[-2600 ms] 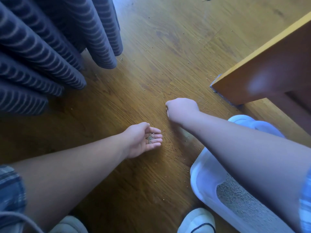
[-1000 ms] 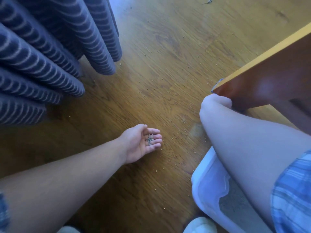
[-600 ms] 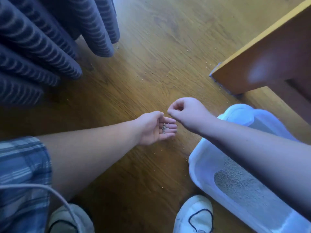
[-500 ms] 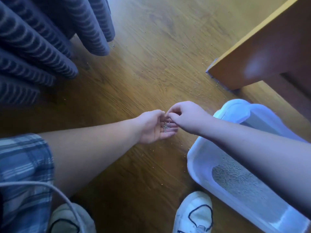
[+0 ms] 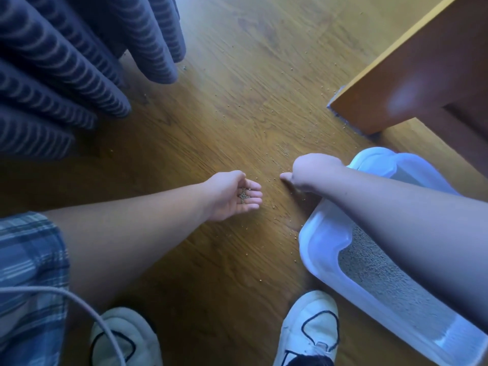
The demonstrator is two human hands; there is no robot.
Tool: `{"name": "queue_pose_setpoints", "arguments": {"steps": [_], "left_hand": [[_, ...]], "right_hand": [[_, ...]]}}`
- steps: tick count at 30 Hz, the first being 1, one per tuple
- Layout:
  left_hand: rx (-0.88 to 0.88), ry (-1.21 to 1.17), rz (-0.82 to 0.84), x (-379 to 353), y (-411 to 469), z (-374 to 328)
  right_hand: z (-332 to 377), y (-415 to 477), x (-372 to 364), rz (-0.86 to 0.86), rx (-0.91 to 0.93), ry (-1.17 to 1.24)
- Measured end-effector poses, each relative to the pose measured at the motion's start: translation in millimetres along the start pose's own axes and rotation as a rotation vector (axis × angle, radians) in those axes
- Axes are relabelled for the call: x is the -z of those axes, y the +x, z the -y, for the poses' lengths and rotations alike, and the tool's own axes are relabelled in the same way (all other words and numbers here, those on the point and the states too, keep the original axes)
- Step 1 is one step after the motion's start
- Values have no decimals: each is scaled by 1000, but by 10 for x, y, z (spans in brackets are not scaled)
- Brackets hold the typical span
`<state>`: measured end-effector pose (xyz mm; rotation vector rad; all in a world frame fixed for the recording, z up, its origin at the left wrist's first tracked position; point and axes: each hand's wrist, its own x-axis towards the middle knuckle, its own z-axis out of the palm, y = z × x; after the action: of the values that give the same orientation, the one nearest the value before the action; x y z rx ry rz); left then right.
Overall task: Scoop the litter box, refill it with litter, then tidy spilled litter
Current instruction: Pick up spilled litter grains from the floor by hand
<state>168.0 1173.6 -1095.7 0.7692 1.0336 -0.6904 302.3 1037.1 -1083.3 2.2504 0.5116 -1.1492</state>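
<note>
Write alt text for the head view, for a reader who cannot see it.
A person's left hand, palm up, carries a few litter pellets while the curled right hand touches the wooden floor among scattered pellets. A white litter box sits beneath the right forearm.

Soft daylight comes from the top of the view, leaving the wooden floor (image 5: 237,75) palest there and dim and brownish toward the bottom. A hazy sheen sits on the cabinet side (image 5: 404,99). The right hand (image 5: 314,171) is slightly smeared, while the left hand (image 5: 232,196) is sharper. The curtain folds (image 5: 66,70) fan outward with wide-angle bending, and a cool blue cast covers everything.
</note>
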Motion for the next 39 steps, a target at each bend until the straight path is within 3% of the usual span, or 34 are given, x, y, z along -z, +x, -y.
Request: {"name": "queue_pose_setpoints", "arguments": {"steps": [10, 16, 26, 31, 35, 39], "left_hand": [[-23, 2, -14, 105, -82, -21], [-18, 18, -15, 84, -100, 63], [23, 26, -4, 43, -145, 139], [39, -3, 65, -29, -160, 160], [62, -7, 139, -107, -212, 198], [71, 100, 81, -116, -193, 249]], "right_hand": [[238, 226, 160, 167, 142, -291], [231, 157, 204, 53, 209, -300], [125, -47, 93, -114, 286, -27], [170, -513, 160, 57, 568, 293], [85, -659, 213, 223, 598, 154], [-50, -490, 189, 59, 405, -131]]}}
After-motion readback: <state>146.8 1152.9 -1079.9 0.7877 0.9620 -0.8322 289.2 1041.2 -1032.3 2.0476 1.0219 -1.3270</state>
